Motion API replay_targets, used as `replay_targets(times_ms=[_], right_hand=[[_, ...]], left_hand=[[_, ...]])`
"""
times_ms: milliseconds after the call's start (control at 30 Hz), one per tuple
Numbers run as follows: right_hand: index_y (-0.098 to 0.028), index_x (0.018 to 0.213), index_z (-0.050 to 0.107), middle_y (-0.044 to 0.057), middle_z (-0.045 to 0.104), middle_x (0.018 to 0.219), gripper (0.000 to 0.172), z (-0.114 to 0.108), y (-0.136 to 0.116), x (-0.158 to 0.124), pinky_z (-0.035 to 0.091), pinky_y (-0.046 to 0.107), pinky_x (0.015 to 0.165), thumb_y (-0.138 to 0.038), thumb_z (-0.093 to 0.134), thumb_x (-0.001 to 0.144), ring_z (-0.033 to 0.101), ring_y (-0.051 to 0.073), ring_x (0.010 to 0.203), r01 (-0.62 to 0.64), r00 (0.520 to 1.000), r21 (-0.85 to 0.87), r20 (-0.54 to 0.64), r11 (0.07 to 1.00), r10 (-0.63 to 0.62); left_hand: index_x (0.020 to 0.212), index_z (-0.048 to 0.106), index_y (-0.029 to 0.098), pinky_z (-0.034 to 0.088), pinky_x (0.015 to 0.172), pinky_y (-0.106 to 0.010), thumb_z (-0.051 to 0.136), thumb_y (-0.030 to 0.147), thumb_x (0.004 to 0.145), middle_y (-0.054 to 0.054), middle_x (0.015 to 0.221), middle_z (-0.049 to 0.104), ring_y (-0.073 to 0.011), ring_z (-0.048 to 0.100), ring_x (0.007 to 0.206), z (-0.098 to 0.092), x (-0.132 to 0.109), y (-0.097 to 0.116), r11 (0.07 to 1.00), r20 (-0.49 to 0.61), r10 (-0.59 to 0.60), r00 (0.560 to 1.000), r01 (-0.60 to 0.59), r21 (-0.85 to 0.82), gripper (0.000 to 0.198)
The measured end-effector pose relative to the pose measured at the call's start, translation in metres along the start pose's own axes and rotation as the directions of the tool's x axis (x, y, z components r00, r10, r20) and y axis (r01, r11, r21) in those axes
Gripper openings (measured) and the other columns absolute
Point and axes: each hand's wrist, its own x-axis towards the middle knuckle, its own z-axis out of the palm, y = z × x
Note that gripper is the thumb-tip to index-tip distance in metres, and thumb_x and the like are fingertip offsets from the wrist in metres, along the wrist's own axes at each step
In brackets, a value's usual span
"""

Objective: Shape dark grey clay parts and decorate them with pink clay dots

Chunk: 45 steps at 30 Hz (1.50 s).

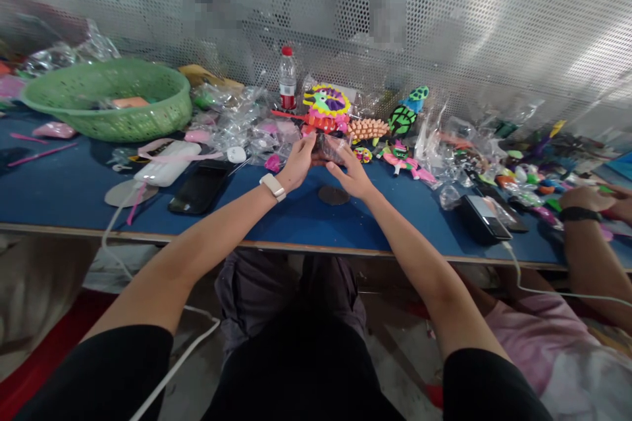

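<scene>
Over the table's middle, my left hand (298,162) and my right hand (353,170) both hold a small clear plastic bag (330,147) with something dark brown in it; its contents are too blurred to name. The fingers of each are closed on the bag's sides. Just behind it stand colourful clay figures: a yellow-rimmed purple and green one (326,100), a spiky orange one (368,129) and a green and black one (402,118). A pink clay figure (399,156) lies to the right of my right hand. Below the bag, a dark round disc (333,195) rests on the blue table (276,220).
At left stand a green basket (123,125), a white power bank (168,161) with a cable and a black phone (200,185). A red-capped bottle (287,79) stands at the back. Right are a black device (481,218), loose clay pieces and another person's hand (582,198).
</scene>
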Motion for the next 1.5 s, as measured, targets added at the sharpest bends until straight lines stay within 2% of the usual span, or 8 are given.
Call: replay_targets(times_ms=[167, 333, 433, 600, 833, 1000, 1233, 1500], right_hand=[[-0.028, 0.188, 0.044, 0.016, 0.055, 0.188, 0.084, 0.002, -0.004, -0.002, 0.049, 0.067, 0.142, -0.071, 0.054, 0.117, 0.043, 0.039, 0.181, -0.064, 0.997, -0.060, -0.034, 0.996, 0.062], [-0.013, 0.186, 0.041, 0.025, 0.061, 0.179, 0.082, 0.014, -0.005, -0.003, 0.048, 0.071, 0.142, -0.023, 0.055, 0.105, 0.054, 0.041, 0.172, -0.081, 0.996, -0.226, 0.008, 0.971, 0.085], [-0.012, 0.181, 0.048, 0.027, 0.066, 0.171, 0.084, 0.020, -0.010, -0.003, 0.054, 0.076, 0.134, -0.017, 0.059, 0.098, 0.063, 0.047, 0.160, -0.134, 0.988, -0.316, 0.036, 0.939, 0.153], [-0.016, 0.187, 0.039, 0.026, 0.061, 0.178, 0.094, 0.021, -0.022, -0.003, 0.060, 0.072, 0.129, -0.020, 0.063, 0.097, 0.065, 0.048, 0.157, -0.169, 0.981, -0.357, 0.033, 0.919, 0.193], [-0.019, 0.183, 0.048, 0.022, 0.058, 0.183, 0.087, 0.021, -0.023, -0.005, 0.058, 0.074, 0.131, -0.023, 0.068, 0.098, 0.063, 0.047, 0.158, -0.120, 0.988, -0.381, 0.047, 0.917, 0.149], [-0.015, 0.179, 0.052, 0.025, 0.052, 0.187, 0.081, 0.022, -0.032, -0.006, 0.059, 0.075, 0.128, -0.025, 0.069, 0.101, 0.058, 0.050, 0.162, -0.140, 0.981, -0.460, 0.058, 0.877, 0.187], [-0.018, 0.171, 0.062, 0.025, 0.061, 0.179, 0.064, 0.014, -0.035, -0.006, 0.063, 0.073, 0.121, -0.031, 0.065, 0.109, 0.066, 0.049, 0.151, -0.171, 0.972, -0.503, 0.056, 0.847, 0.229], [-0.021, 0.163, 0.071, 0.022, 0.070, 0.171, 0.051, 0.015, -0.029, -0.004, 0.065, 0.065, 0.118, -0.034, 0.069, 0.113, 0.069, 0.046, 0.146, -0.152, 0.978, -0.557, 0.035, 0.816, 0.207]], left_hand=[[0.121, 0.065, 0.025, 0.068, 0.091, -0.044, 0.073, 0.072, 0.112, -0.012, 0.122, 0.073, -0.0256, 0.078, 0.104, -0.004, -0.002, -0.003, 0.945, -0.131, 0.188, 0.973, -0.143, 0.293, 0.048], [0.106, 0.061, 0.025, 0.062, 0.099, -0.044, 0.079, 0.051, 0.107, -0.009, 0.109, 0.072, -0.0264, 0.072, 0.101, -0.003, -0.014, 0.006, 0.643, 0.197, 0.399, 0.896, -0.426, 0.637, 0.031], [0.106, 0.062, 0.025, 0.061, 0.099, -0.045, 0.064, 0.045, 0.115, -0.011, 0.111, 0.074, -0.0289, 0.073, 0.105, -0.002, -0.016, 0.010, 0.545, 0.269, 0.369, 0.890, -0.441, 0.713, 0.022], [0.106, 0.065, 0.025, 0.060, 0.106, -0.049, 0.048, 0.032, 0.119, -0.014, 0.110, 0.076, -0.0327, 0.074, 0.111, -0.005, -0.010, 0.009, 0.421, 0.302, 0.345, 0.889, -0.434, 0.797, 0.022], [0.105, 0.066, 0.025, 0.060, 0.093, -0.043, 0.059, 0.040, 0.117, -0.012, 0.106, 0.077, -0.0300, 0.075, 0.103, -0.003, -0.016, 0.010, 0.492, 0.220, 0.374, 0.901, -0.394, 0.777, 0.021], [0.123, 0.073, 0.021, 0.059, 0.089, -0.041, 0.049, 0.035, 0.122, -0.017, 0.119, 0.081, -0.0314, 0.079, 0.104, -0.002, -0.015, 0.011, 0.450, 0.176, 0.305, 0.936, -0.304, 0.840, 0.028], [0.152, 0.070, 0.015, 0.058, 0.087, -0.039, 0.049, 0.036, 0.122, -0.020, 0.124, 0.083, -0.0327, 0.081, 0.103, -0.008, -0.012, 0.005, 0.434, 0.249, 0.249, 0.936, -0.338, 0.835, 0.042], [0.138, 0.074, 0.016, 0.056, 0.083, -0.040, 0.048, 0.034, 0.120, -0.016, 0.108, 0.082, -0.0323, 0.078, 0.094, -0.012, -0.011, 0.009, 0.413, 0.317, 0.250, 0.915, -0.397, 0.820, 0.036]])
